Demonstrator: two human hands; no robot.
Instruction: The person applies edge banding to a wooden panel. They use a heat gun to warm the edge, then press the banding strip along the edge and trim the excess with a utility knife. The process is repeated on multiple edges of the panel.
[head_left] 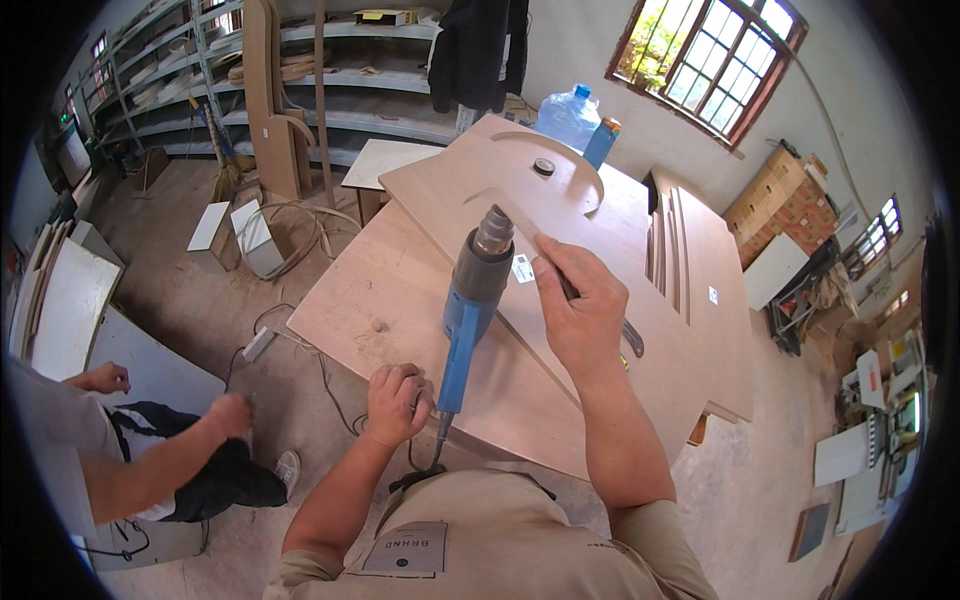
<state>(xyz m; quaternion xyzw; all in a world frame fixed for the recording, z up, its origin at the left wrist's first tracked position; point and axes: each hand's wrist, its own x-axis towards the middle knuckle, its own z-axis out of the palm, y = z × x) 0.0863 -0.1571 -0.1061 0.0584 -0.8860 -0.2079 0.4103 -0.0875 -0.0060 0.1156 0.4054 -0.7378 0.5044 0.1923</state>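
Note:
A blue heat gun (476,275) stands at the near side of the worktable, its metal nozzle upward and its cord trailing down toward my waist. Close beside its handle is my left hand (397,405), fingers curled at the table edge; what they hold, if anything, is hidden. My right hand (582,300) is closed on a thin pale strip (522,222), which reaches past my fingers over the wooden panel (590,345). Part of something dark shows under my palm. A dark curved-handled tool (632,338) lies on the panel just right of my right wrist.
A tape roll (543,167) and a curved wooden piece (597,185) lie farther back. A water jug (568,118) and blue bottle (601,143) stand behind. Stacked panels (690,255) are at right. Another person (150,455) is at left, near cables (325,372) on the floor.

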